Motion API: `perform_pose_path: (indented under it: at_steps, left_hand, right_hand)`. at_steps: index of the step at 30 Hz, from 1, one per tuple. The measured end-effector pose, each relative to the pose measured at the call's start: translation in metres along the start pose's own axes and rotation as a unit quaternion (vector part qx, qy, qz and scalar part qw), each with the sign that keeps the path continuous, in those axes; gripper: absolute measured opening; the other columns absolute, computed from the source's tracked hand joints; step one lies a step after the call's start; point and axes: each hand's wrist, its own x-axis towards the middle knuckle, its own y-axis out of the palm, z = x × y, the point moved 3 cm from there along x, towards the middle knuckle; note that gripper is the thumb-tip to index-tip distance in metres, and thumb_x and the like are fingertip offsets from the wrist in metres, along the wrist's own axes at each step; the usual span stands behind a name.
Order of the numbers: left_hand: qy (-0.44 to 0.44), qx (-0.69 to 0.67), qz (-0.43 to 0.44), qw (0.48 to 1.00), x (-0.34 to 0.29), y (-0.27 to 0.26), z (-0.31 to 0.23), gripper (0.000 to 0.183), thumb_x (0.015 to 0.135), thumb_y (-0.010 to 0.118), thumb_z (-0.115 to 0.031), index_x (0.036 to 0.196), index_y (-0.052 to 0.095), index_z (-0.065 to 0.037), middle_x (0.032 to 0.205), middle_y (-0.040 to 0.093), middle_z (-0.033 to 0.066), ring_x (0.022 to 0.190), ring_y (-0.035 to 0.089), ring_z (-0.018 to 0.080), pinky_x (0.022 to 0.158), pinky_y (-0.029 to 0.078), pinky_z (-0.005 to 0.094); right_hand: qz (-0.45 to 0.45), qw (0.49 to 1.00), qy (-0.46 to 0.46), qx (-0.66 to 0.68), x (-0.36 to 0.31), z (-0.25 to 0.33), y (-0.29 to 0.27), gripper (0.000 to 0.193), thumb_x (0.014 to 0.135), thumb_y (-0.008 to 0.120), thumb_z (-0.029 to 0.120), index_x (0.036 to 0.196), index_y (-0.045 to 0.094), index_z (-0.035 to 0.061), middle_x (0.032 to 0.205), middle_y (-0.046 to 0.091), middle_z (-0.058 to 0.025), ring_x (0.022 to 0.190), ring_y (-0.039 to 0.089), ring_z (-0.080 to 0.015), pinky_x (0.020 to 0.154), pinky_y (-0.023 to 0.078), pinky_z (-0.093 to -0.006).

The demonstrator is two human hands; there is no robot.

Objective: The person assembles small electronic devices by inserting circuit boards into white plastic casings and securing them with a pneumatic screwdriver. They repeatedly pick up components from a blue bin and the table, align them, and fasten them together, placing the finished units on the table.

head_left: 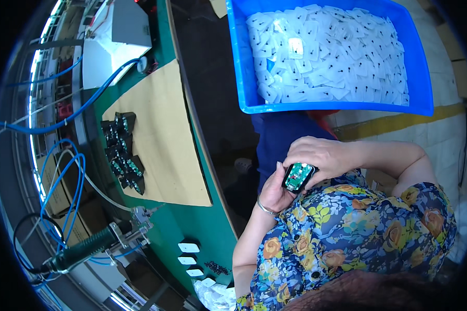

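Observation:
A small black casing with a green circuit board (pixel 297 177) inside is held between both my hands, its board side facing up. My left hand (pixel 276 194) supports it from the lower left, the thumb along its edge. From above and to the right, my right hand (pixel 321 157) wraps its fingers round the opposite side. Both hands are in front of my body, off the bench edge. Tiny parts on the board are too small to make out.
A blue bin (pixel 249 109) heaped with translucent white plastic pieces (pixel 329 57) stands ahead. On the green bench (pixel 166 228), cardboard (pixel 166 155) bears several black casings (pixel 122 150). A mounted tool (pixel 96 244), blue hoses (pixel 80 116), white-topped pieces (pixel 188 248), small black parts (pixel 217 268) and a plastic bag (pixel 213 295) are left.

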Motion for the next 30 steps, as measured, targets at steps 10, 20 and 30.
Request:
perform_pose_path:
  at_steps: [10,20,30]
  left_hand:
    - [0.061,0.009,0.030,0.998,0.016,0.015,-0.010,0.054,0.090,0.045,-0.039,0.128,0.035,-0.002,0.109,0.055,0.0093,0.088,0.060,0.0222,0.074,0.050,0.0311]
    - [0.117,0.011,-0.026,0.993,-0.005,0.001,-0.009,0.052,0.090,0.046,-0.037,0.128,0.036,-0.003,0.105,0.057,0.0088,0.085,0.061,0.0197,0.074,0.050,0.0281]
    - [0.142,0.029,-0.058,0.988,-0.009,-0.002,-0.012,0.056,0.087,0.050,-0.040,0.128,0.037,-0.003,0.101,0.057,0.0093,0.083,0.061,0.0222,0.071,0.051,0.0313]
  right_hand:
    - [-0.236,0.945,0.212,-0.081,-0.011,-0.124,-0.103,0.032,0.074,0.064,0.016,0.104,0.059,0.0066,0.099,0.061,-0.0115,0.096,0.056,-0.0251,0.088,0.040,-0.0353]
    - [-0.276,0.734,0.339,-0.519,0.004,-0.253,-0.144,0.026,0.077,0.061,0.026,0.100,0.063,0.0143,0.116,0.050,-0.0067,0.113,0.041,-0.0261,0.095,0.031,-0.0398]
    - [-0.271,0.735,0.401,-0.475,0.004,-0.265,-0.156,0.017,0.076,0.063,0.026,0.088,0.065,0.0142,0.113,0.053,-0.0048,0.111,0.043,-0.0252,0.095,0.033,-0.0392]
